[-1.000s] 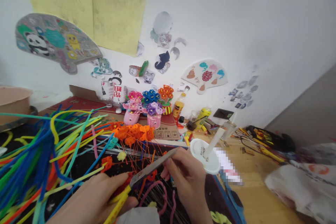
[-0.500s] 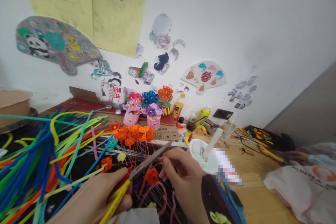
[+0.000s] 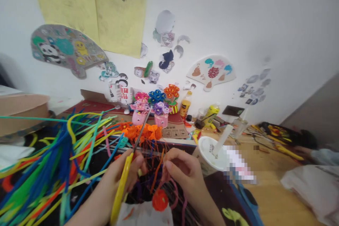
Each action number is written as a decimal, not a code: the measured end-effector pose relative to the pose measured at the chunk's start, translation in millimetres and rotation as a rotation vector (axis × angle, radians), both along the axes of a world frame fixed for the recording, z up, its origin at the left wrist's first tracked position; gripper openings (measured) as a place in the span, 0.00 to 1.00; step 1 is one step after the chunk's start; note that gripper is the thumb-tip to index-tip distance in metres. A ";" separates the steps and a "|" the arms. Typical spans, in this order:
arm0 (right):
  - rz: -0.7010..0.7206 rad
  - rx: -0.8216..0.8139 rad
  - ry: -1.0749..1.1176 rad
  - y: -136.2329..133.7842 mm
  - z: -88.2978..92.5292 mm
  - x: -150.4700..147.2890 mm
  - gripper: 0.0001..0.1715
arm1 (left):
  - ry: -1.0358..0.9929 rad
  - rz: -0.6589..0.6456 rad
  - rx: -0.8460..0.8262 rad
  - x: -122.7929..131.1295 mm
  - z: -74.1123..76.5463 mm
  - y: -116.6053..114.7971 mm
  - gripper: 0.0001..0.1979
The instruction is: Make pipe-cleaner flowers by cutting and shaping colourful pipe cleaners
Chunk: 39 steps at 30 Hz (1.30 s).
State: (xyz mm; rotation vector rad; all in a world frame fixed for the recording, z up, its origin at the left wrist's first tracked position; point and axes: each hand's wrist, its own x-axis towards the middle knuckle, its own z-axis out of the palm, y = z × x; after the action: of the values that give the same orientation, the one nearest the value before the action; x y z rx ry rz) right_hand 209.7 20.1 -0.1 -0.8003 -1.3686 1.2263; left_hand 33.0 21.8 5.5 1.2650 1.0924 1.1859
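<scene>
My left hand [image 3: 122, 180] is closed round the yellow handles of a pair of scissors [image 3: 124, 176], whose blades point up and away toward the pots of flowers. My right hand [image 3: 182, 176] pinches an orange pipe-cleaner stem [image 3: 156, 174]; a small red-orange pipe-cleaner flower [image 3: 160, 200] hangs at its lower end, just below and between both hands. A bunch of orange pipe-cleaner flowers [image 3: 141, 132] lies just beyond my hands on the dark work surface.
A large heap of coloured pipe cleaners [image 3: 53, 155] fills the left. A white lidded cup with a straw [image 3: 212, 152] stands right of my right hand. Small pots of pipe-cleaner flowers [image 3: 153, 107] and bottles [image 3: 185, 106] line the wall. Another person's sleeve [image 3: 321, 155] shows far right.
The scissors have swung from lying across toward my right hand to pointing up and away. The red-orange flower has dropped lower, below my hands. The view shifted slightly right.
</scene>
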 end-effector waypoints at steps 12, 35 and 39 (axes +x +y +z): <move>0.409 -0.225 0.122 -3.2 -4.5 -14.2 0.17 | -0.269 -0.062 -0.118 5.6 2.3 5.2 0.22; 0.019 -0.174 0.281 -0.6 -12.4 -22.5 0.13 | -0.162 0.279 0.019 -3.0 -3.2 0.0 0.18; 0.026 -0.088 0.282 -0.7 -14.7 -24.8 0.15 | -0.177 0.251 0.005 -2.7 -6.4 2.2 0.17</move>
State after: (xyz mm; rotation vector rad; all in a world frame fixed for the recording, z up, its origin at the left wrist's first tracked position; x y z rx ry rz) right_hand 184.9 19.4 -14.8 -0.6425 -1.1051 1.3704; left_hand 30.3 24.0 -0.9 1.0258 1.1392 1.4600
